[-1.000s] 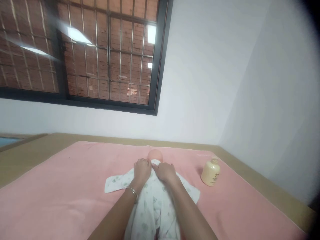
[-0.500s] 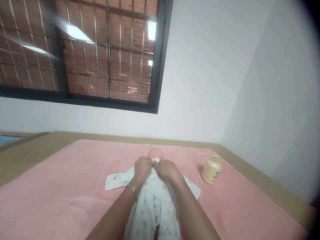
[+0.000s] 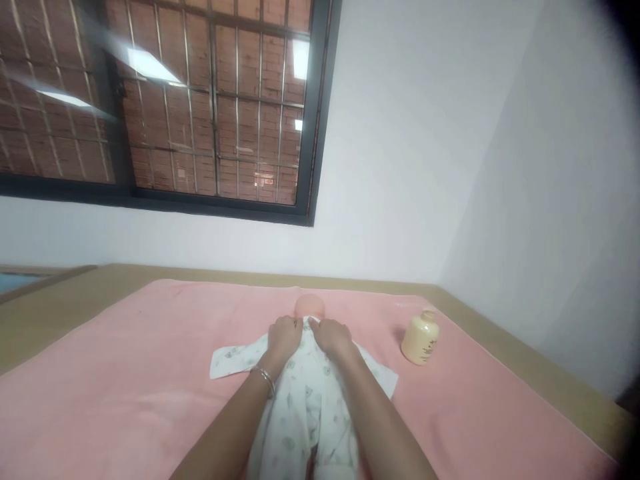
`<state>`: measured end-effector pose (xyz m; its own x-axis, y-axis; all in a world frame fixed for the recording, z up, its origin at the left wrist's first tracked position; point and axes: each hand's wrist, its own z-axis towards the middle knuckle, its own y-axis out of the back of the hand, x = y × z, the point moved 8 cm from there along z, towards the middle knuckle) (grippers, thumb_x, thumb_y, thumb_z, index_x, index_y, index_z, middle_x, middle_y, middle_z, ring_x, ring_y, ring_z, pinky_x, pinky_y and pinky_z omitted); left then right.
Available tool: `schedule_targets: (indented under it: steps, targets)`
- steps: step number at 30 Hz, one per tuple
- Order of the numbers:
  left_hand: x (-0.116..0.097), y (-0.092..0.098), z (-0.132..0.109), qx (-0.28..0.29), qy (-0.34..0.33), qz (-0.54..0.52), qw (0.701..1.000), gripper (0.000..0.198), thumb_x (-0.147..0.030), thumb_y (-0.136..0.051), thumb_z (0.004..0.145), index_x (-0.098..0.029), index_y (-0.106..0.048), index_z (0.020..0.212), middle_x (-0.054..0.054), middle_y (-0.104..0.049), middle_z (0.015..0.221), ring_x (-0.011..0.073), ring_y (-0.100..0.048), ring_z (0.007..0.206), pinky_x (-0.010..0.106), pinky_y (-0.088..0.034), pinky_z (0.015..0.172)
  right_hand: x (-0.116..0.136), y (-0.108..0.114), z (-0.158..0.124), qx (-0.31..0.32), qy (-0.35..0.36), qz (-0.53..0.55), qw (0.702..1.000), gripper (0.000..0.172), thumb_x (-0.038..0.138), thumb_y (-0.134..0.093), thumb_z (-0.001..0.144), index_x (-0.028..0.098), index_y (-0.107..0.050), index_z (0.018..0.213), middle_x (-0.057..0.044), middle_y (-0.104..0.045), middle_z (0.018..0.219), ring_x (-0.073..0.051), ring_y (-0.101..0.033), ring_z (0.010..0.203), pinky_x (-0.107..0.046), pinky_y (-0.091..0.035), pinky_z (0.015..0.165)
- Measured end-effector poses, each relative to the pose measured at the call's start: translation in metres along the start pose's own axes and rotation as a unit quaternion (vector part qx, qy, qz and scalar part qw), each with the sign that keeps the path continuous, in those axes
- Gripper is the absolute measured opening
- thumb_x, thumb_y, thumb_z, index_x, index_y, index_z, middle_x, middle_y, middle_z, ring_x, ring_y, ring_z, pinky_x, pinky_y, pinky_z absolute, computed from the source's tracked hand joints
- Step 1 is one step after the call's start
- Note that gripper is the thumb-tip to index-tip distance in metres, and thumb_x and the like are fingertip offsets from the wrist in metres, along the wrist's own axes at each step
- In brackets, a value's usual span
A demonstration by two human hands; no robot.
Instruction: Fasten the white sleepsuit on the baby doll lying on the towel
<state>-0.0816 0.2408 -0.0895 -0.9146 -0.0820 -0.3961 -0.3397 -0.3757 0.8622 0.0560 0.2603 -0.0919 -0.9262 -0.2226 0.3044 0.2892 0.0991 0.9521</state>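
Observation:
A doll lies on its back on a pink towel [image 3: 125, 373], its bare head [image 3: 310, 307] pointing away from me. It wears a white printed garment [image 3: 305, 407] with a sleeve spread out to the left. My left hand [image 3: 283, 335], a bangle on its wrist, is closed on the garment's neckline just below the head. My right hand [image 3: 333, 335] is closed on the same neckline right beside it, fingertips almost touching the left hand's.
A cream-coloured bottle [image 3: 421, 338] stands on the towel to the right of the doll. The towel covers a tan table [image 3: 550, 380] set into a corner of white walls. A barred window [image 3: 200, 107] is behind.
Both hands stay at the doll's neckline with only small finger shifts. The view has drifted slightly.

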Motion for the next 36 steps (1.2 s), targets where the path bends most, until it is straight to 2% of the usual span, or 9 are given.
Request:
schedule_targets:
  steps: [4, 13, 36]
  targets:
    - [0.006, -0.009, 0.0, 0.047, 0.014, -0.034, 0.998, 0.055, -0.046, -0.024, 0.089, -0.016, -0.069, 0.08, 0.012, -0.068, 0.088, 0.0212, -0.061, 0.08, 0.027, -0.038, 0.067, -0.003, 0.0, -0.001, -0.025, -0.052, 0.02, 0.998, 0.069, 0.06, -0.013, 0.088, 0.014, -0.059, 0.113, -0.017, -0.06, 0.113, -0.029, -0.055, 0.105, -0.042, -0.038, 0.088]
    - [0.008, -0.008, 0.0, 0.033, 0.014, -0.028, 0.999, 0.054, -0.043, -0.022, 0.089, -0.017, -0.069, 0.079, 0.011, -0.069, 0.088, 0.0215, -0.062, 0.079, 0.028, -0.038, 0.064, -0.007, 0.001, 0.001, -0.063, -0.061, 0.045, 0.995, 0.061, 0.059, -0.023, 0.084, 0.015, -0.057, 0.112, -0.016, -0.06, 0.111, -0.028, -0.055, 0.104, -0.04, -0.039, 0.085]
    - [0.012, -0.012, 0.002, 0.03, 0.023, -0.051, 0.998, 0.048, -0.044, -0.028, 0.087, -0.019, -0.068, 0.077, 0.009, -0.069, 0.086, 0.0214, -0.062, 0.077, 0.027, -0.037, 0.063, -0.009, -0.001, 0.004, -0.073, -0.062, 0.056, 0.994, 0.059, 0.057, -0.025, 0.083, 0.016, -0.058, 0.109, -0.015, -0.061, 0.108, -0.029, -0.055, 0.101, -0.042, -0.039, 0.084]
